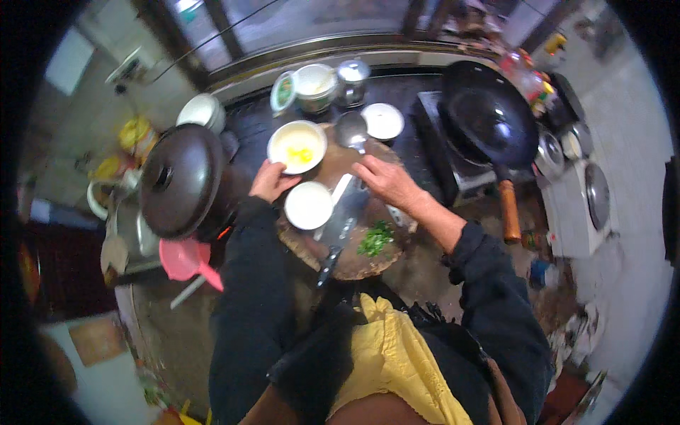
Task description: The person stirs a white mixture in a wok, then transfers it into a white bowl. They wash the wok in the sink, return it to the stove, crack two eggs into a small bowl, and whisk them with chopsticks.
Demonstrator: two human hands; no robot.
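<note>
My left hand (272, 181) grips the rim of a white bowl (282, 135) that holds raw egg with yellow yolks (299, 154). In my right hand (392, 183) is the handle of a metal ladle (351, 129), its bowl end just right of the egg bowl and apart from it. Beneath both hands lies a round wooden chopping board (366, 268). A second white bowl (309, 205) stands on it, close below my left hand. Beside that bowl rests a cleaver (342, 218) with a dark handle. Chopped green herbs (377, 239) form a small heap on the board's lower right.
At the right, a black wok (486, 117) with a wooden handle (510, 212) sits on a stove (433, 114). A dark lidded pot (183, 186) and a pink plastic scoop (186, 258) are at left. Behind stand a small white bowl (382, 121), a jar (353, 82) and a tub (316, 87).
</note>
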